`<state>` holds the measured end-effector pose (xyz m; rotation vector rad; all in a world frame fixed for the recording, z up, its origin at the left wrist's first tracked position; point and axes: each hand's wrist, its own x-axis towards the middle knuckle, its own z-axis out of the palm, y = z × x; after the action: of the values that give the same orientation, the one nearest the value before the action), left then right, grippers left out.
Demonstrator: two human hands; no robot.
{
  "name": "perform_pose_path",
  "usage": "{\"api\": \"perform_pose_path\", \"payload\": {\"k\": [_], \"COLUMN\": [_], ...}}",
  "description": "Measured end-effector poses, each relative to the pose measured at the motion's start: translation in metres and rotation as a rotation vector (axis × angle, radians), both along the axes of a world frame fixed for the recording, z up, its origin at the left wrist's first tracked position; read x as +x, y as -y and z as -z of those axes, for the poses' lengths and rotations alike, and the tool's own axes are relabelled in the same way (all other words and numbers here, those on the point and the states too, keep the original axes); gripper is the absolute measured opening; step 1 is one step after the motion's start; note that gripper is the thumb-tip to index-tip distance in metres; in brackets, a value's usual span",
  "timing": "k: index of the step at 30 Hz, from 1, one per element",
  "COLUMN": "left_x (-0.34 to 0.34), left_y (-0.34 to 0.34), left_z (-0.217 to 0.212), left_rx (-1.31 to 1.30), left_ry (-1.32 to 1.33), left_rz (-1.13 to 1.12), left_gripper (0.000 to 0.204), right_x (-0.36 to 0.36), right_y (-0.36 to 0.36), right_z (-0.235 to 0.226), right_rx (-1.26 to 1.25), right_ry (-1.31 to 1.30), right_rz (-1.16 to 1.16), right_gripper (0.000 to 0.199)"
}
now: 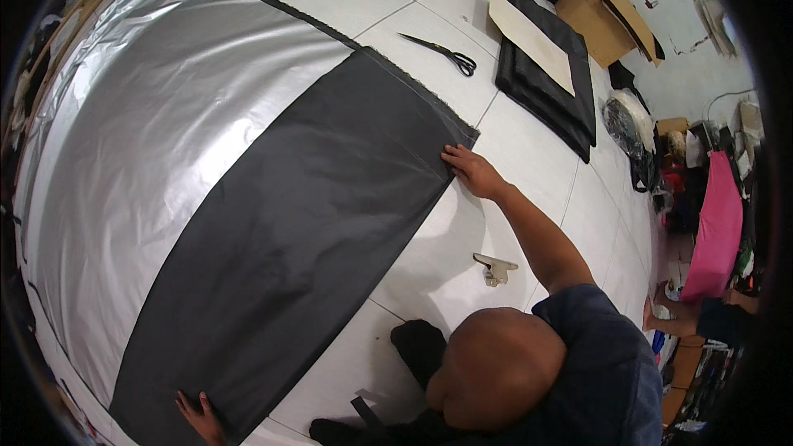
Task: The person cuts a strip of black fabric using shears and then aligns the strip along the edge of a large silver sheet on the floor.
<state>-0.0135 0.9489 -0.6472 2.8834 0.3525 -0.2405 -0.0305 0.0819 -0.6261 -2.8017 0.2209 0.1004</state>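
Observation:
A wide sheet of fabric lies on the floor, its silver side (140, 116) up. Part of it is turned over as a long black panel (281, 215); thin pale lines run across the panel's far end. My right hand (469, 172) rests on the panel's right edge near the far corner, fingers laid out flat. At the near end my left hand (201, 419) lies on the black side with its fingers spread. Neither hand holds anything. Black-handled scissors (446, 54) lie beyond the frayed far edge. A metal bulldog clip (496, 268) sits on the tiles beside my right forearm.
Folded black material (541, 74) with a cream paper piece (533, 41) on top lies at the far right, by a cardboard box (607, 16). Pink cloth (712, 231) and another person's bare legs (673, 314) show at right. My bent knee (504, 355) is close to the panel.

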Motion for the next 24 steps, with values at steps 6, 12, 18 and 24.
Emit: {"api": "perform_pose_path", "payload": {"k": [6,12,18,24], "left_x": [-0.001,0.001,0.003,0.005], "left_y": [0.01,0.003,0.019,0.018], "left_z": [-0.003,-0.003,-0.011,-0.015], "left_rx": [-0.029,-0.015,-0.061,-0.105], "left_ry": [0.01,-0.011,-0.034,-0.053], "left_rz": [-0.031,-0.018,-0.067,-0.014], "left_gripper": [0.071,0.072,0.072,0.072], "right_x": [-0.004,-0.001,0.007,0.09], "right_y": [0.004,-0.008,-0.02,-0.014], "right_z": [0.002,0.001,0.0,0.013], "right_rx": [-0.002,-0.019,-0.215,-0.308], "right_ry": [0.049,0.047,0.01,0.087], "right_rz": [-0.016,0.113,0.132,0.016], "right_gripper": [0.042,0.041,0.04,0.039]}}
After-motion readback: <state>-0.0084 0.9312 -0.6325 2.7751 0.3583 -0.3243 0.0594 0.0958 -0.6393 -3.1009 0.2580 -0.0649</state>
